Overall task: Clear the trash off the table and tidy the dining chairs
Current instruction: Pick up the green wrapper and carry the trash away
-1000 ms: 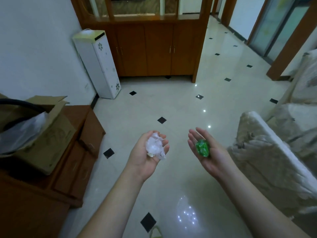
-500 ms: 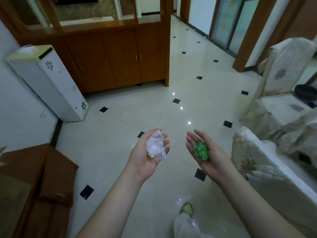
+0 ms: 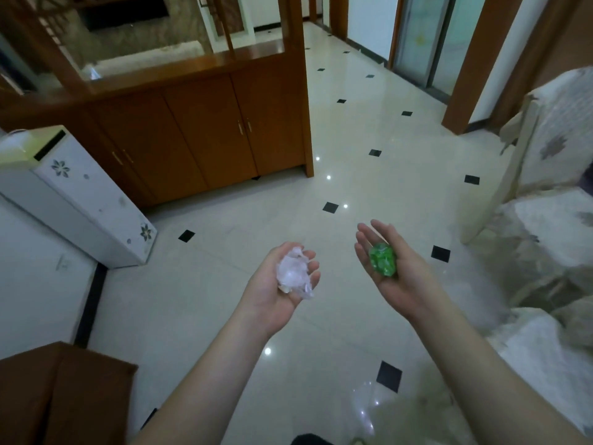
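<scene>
Left hand (image 3: 282, 284), head view: palm turned up, fingers curled loosely round a crumpled white wad (image 3: 293, 273) that rests in the palm and against the fingertips. The hold is a cupping one, not a tight clench.

Right hand (image 3: 393, 268), same view: palm up, fingers nearly straight and only slightly cupped. A crumpled green wrapper (image 3: 382, 260) lies on the palm near the base of the fingers; no finger closes over it. The two hands are held near each other but apart, out over the tiled floor (image 3: 353, 175), with nothing beneath them to carry the load.

Step in hand, as a judgement: both pieces of trash are off the table and in transit; disposal is not yet done. No table, bin or dining chair can be identified with certainty here. A wooden cabinet (image 3: 199, 136) stands ahead, a white floor-standing unit (image 3: 80, 197) to the left, and cloth-covered furniture (image 3: 545, 236) along the right edge.

Next move, as a judgement: locate a bin and release both pieces into it. The green wrapper sits unsecured, so the right palm should be kept level or the fingers closed during the carry. The chairs come after that.
</scene>
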`<state>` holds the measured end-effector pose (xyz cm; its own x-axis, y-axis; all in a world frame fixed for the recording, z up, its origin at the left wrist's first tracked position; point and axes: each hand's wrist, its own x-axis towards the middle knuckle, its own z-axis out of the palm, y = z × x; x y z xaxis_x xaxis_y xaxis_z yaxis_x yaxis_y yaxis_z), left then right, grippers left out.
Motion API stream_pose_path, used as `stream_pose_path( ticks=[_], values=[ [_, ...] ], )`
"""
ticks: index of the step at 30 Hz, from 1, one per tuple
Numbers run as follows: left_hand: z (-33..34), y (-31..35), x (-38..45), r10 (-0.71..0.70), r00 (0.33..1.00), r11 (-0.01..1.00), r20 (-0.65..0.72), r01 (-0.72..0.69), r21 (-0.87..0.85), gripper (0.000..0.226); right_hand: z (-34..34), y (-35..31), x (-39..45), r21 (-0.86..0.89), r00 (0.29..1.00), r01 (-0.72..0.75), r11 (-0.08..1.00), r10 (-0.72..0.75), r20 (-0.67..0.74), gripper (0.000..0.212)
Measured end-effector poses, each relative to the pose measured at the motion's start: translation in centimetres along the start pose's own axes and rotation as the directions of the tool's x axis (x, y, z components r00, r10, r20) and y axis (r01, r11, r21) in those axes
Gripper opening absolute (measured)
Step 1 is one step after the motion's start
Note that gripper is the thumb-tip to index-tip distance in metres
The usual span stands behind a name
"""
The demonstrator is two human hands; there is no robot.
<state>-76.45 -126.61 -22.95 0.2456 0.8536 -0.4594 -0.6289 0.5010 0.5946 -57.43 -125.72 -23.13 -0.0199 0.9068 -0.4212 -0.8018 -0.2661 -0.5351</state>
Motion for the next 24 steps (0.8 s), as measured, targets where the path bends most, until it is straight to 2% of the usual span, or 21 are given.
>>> stream_pose_path(
  ticks=[4, 7, 9, 15, 18, 20, 24],
  values=[
    [0.9, 2.1, 6.0, -0.007, 0.995, 1.000, -0.096, 0.009, 0.029, 0.012, 0.8, -0.8, 5.1, -0.015, 1.000, -0.010, 1.000, 0.009, -0.025, 0.025],
    [1.6, 4.1, 10.8, -0.026, 0.996, 0.998, -0.085, 0.031, 0.058, 0.031, 1.8, -1.5, 9.6, -0.006, 0.998, 0.008, 1.000, -0.009, -0.058, 0.025],
    [1.9, 5.9, 14.1, -0.037, 0.996, 0.994, -0.075, 0.044, 0.095, 0.030, 2.9, -2.0, 12.9, -0.014, 0.998, 0.022, 1.000, -0.023, -0.064, 0.025],
    [3.4, 13.2, 23.4, -0.055, 0.998, 0.991, -0.020, 0.057, 0.117, 0.017, 8.1, -4.5, 22.4, -0.038, 0.991, 0.100, 0.994, -0.103, -0.083, 0.025],
    [5.0, 16.3, 28.0, -0.071, 0.996, 0.991, 0.051, 0.065, 0.119, 0.006, 9.4, -6.2, 26.1, -0.020, 0.982, 0.158, 0.987, -0.159, -0.103, 0.030],
    [6.3, 17.5, 31.1, -0.109, 0.990, 0.990, 0.092, 0.100, 0.100, 0.007, 9.4, -7.4, 28.3, 0.006, 0.973, 0.189, 0.982, -0.187, -0.134, 0.039],
    [8.7, 18.1, 37.9, -0.179, 0.973, 0.981, 0.146, 0.165, 0.103, 0.015, 8.4, -10.5, 32.6, 0.029, 0.955, 0.230, 0.973, -0.220, -0.197, 0.036]
  ],
)
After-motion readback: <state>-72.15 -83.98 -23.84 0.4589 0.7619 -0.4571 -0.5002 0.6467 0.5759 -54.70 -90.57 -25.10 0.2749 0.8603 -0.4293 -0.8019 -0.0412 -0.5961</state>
